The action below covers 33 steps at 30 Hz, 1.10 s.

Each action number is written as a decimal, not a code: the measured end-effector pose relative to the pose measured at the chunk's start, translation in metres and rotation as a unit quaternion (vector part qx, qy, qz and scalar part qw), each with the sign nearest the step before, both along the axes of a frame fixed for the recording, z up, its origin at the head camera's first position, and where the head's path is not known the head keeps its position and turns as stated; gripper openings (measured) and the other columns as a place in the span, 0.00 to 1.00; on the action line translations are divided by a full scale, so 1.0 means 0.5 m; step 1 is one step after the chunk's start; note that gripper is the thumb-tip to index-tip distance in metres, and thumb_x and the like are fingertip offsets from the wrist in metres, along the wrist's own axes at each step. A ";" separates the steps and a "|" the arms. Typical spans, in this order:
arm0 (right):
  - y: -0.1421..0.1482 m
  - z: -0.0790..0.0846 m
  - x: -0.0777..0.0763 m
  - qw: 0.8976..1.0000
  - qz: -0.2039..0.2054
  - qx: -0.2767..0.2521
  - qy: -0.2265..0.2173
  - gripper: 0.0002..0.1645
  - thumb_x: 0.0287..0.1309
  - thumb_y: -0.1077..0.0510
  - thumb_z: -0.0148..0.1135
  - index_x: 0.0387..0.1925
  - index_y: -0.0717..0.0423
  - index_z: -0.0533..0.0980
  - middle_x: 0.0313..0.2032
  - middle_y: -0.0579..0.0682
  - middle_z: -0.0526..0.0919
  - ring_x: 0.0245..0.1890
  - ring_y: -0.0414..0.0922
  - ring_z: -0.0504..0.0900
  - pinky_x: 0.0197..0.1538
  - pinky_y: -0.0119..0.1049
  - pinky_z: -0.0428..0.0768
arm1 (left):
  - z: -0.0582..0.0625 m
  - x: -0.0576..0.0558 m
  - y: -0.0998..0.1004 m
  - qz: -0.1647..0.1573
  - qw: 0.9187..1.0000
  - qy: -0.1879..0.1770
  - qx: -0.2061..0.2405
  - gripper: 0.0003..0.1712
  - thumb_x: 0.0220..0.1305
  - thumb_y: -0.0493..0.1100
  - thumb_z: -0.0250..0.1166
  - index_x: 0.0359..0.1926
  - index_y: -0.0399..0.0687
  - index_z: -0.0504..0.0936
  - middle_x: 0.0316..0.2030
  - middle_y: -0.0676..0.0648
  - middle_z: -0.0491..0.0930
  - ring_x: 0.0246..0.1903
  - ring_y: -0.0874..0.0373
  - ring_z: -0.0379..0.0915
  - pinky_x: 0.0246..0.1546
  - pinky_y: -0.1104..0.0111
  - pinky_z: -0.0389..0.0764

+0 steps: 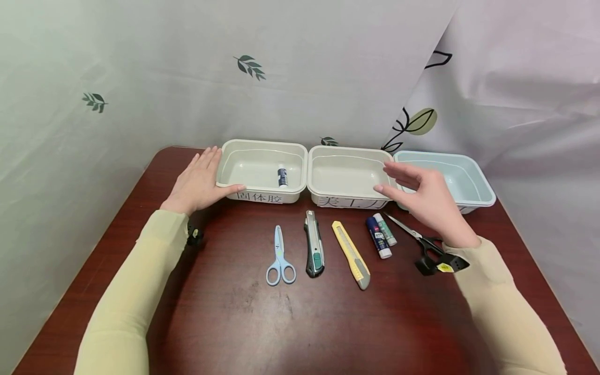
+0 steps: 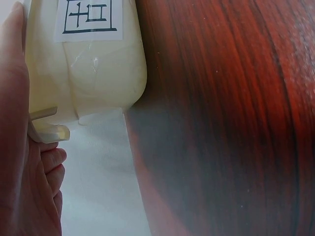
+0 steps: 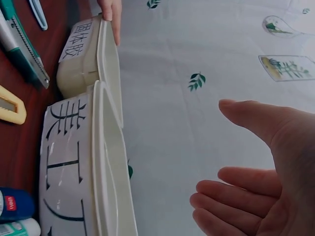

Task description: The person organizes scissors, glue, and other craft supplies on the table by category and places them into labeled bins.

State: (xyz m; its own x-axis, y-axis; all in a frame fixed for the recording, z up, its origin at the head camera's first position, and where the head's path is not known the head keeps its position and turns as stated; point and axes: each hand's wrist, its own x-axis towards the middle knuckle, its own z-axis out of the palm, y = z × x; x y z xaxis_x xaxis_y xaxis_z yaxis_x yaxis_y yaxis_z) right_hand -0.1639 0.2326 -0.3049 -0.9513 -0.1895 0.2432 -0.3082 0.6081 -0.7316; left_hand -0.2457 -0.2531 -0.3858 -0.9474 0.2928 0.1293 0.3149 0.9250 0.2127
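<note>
My left hand rests at the left end of the left cream bin, its fingers extended along the side and its thumb on the front rim. In the left wrist view, the fingers lie at the rim of this bin. One glue stick is inside it. My right hand hovers, thumb and fingers apart and holding nothing, over where the middle cream bin meets the pale blue bin. In the right wrist view, the palm and fingers are bare.
On the dark red table lie light blue scissors, a green-and-black utility knife, a yellow utility knife, a dark blue glue stick, a green-and-white glue stick and black-handled scissors. A patterned curtain hangs behind.
</note>
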 end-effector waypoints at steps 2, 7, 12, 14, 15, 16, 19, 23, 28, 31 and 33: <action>0.006 -0.004 0.008 1.000 -0.004 0.008 -0.004 0.33 0.58 0.46 0.76 0.64 0.50 0.79 0.57 0.48 0.84 0.56 0.43 0.83 0.56 0.27 0.78 | 0.001 0.000 0.001 -0.001 1.000 0.000 0.001 0.70 0.59 0.81 0.56 0.79 0.31 0.45 0.78 0.31 0.47 0.78 0.42 0.37 0.76 0.54 0.36; 0.020 -0.017 0.027 1.000 -0.014 0.021 -0.013 0.33 0.58 0.43 0.75 0.62 0.48 0.80 0.55 0.45 0.84 0.53 0.43 0.85 0.52 0.25 0.80 | 0.002 0.001 0.001 -0.001 1.000 -0.001 0.000 0.70 0.59 0.81 0.56 0.79 0.31 0.45 0.78 0.31 0.46 0.78 0.42 0.37 0.76 0.53 0.37; 0.028 -0.033 0.040 0.999 -0.022 0.024 -0.028 0.34 0.56 0.39 0.75 0.61 0.47 0.81 0.54 0.47 0.85 0.52 0.45 0.85 0.50 0.23 0.79 | 0.002 0.002 0.001 -0.003 1.000 -0.001 0.000 0.70 0.60 0.81 0.56 0.79 0.31 0.45 0.78 0.31 0.46 0.78 0.42 0.37 0.76 0.54 0.36; 0.031 -0.041 0.043 0.999 -0.023 0.028 -0.032 0.35 0.55 0.38 0.75 0.61 0.48 0.81 0.54 0.48 0.85 0.52 0.44 0.85 0.50 0.22 0.79 | 0.002 0.002 0.002 -0.003 1.000 -0.002 0.001 0.70 0.60 0.81 0.56 0.79 0.31 0.45 0.78 0.31 0.46 0.78 0.42 0.37 0.76 0.54 0.36; 0.033 -0.045 0.044 0.999 -0.023 0.028 -0.035 0.35 0.56 0.38 0.75 0.61 0.48 0.81 0.54 0.48 0.85 0.51 0.44 0.85 0.49 0.22 0.79 | 0.002 0.003 0.002 -0.004 1.000 -0.001 0.000 0.70 0.60 0.81 0.56 0.79 0.31 0.45 0.78 0.31 0.46 0.78 0.42 0.37 0.76 0.54 0.36; 0.034 -0.049 0.045 0.999 -0.021 0.028 -0.038 0.34 0.56 0.39 0.75 0.61 0.49 0.81 0.54 0.48 0.85 0.51 0.44 0.86 0.49 0.22 0.79 | 0.002 0.003 0.003 -0.004 1.000 -0.001 0.000 0.70 0.60 0.81 0.56 0.79 0.30 0.45 0.78 0.31 0.46 0.78 0.42 0.37 0.76 0.53 0.36; 0.038 -0.064 0.048 0.999 -0.010 0.027 -0.042 0.34 0.57 0.42 0.75 0.61 0.53 0.81 0.54 0.51 0.85 0.50 0.46 0.86 0.48 0.21 0.80 | 0.002 0.002 0.004 -0.005 1.000 -0.001 0.001 0.70 0.60 0.81 0.56 0.79 0.30 0.45 0.77 0.31 0.46 0.78 0.42 0.37 0.76 0.52 0.37; 0.041 -0.082 0.054 0.998 0.004 0.030 -0.047 0.34 0.58 0.45 0.76 0.60 0.59 0.81 0.54 0.55 0.85 0.49 0.50 0.87 0.46 0.20 0.80 | 0.002 0.002 0.003 -0.004 1.000 -0.003 0.001 0.70 0.60 0.81 0.56 0.79 0.31 0.44 0.78 0.31 0.46 0.78 0.42 0.36 0.76 0.52 0.37; 0.045 -0.098 0.060 0.997 -0.003 0.046 -0.062 0.35 0.57 0.43 0.76 0.60 0.60 0.81 0.53 0.54 0.86 0.48 0.47 0.87 0.43 0.19 0.80 | 0.001 0.001 0.002 -0.005 1.000 -0.001 0.000 0.70 0.60 0.81 0.55 0.79 0.31 0.44 0.78 0.31 0.46 0.78 0.41 0.37 0.76 0.53 0.36; 0.047 -0.107 0.062 0.996 -0.004 0.050 -0.069 0.36 0.57 0.42 0.76 0.59 0.60 0.81 0.52 0.54 0.86 0.47 0.47 0.87 0.43 0.20 0.80 | 0.001 0.002 0.002 -0.005 1.000 -0.001 -0.001 0.70 0.60 0.81 0.55 0.79 0.30 0.44 0.78 0.31 0.46 0.78 0.41 0.38 0.76 0.52 0.37; 0.049 -0.115 0.062 0.996 0.000 0.045 -0.075 0.36 0.56 0.43 0.76 0.59 0.61 0.81 0.52 0.54 0.86 0.47 0.47 0.88 0.43 0.21 0.81 | 0.001 0.002 0.001 -0.004 1.000 0.000 -0.001 0.70 0.60 0.81 0.55 0.79 0.30 0.44 0.78 0.31 0.46 0.78 0.41 0.37 0.76 0.52 0.37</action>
